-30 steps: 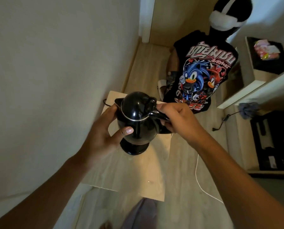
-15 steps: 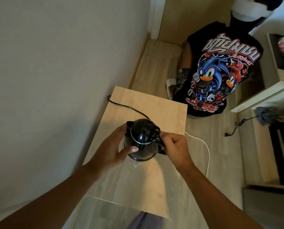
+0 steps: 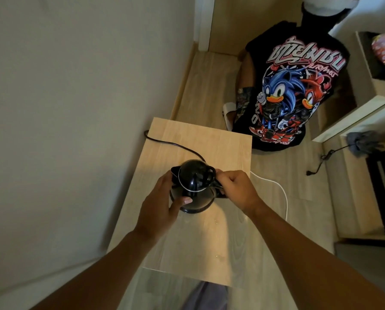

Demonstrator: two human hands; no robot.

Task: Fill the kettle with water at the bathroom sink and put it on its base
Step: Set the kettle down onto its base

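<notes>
A glossy black kettle [image 3: 195, 183] with a domed lid stands upright on the light wooden table [image 3: 220, 144]. Its base is hidden beneath it; only a dark rim shows at the bottom. My left hand [image 3: 162, 205] wraps the kettle's left side, thumb across the front. On the right, my right hand [image 3: 236, 190] is closed around the handle. A black power cord [image 3: 171, 144] runs from under the kettle to the table's back left corner.
A plain wall runs close along the table's left side. A person in a black printed T-shirt [image 3: 296, 86] stands just past the table's far end. A white cable [image 3: 281, 193] hangs off the right edge. Shelving [image 3: 352, 117] stands at the right.
The kettle has come down from in front of me onto the table. Both hands stayed on it, and my view has tilted down and forward.
</notes>
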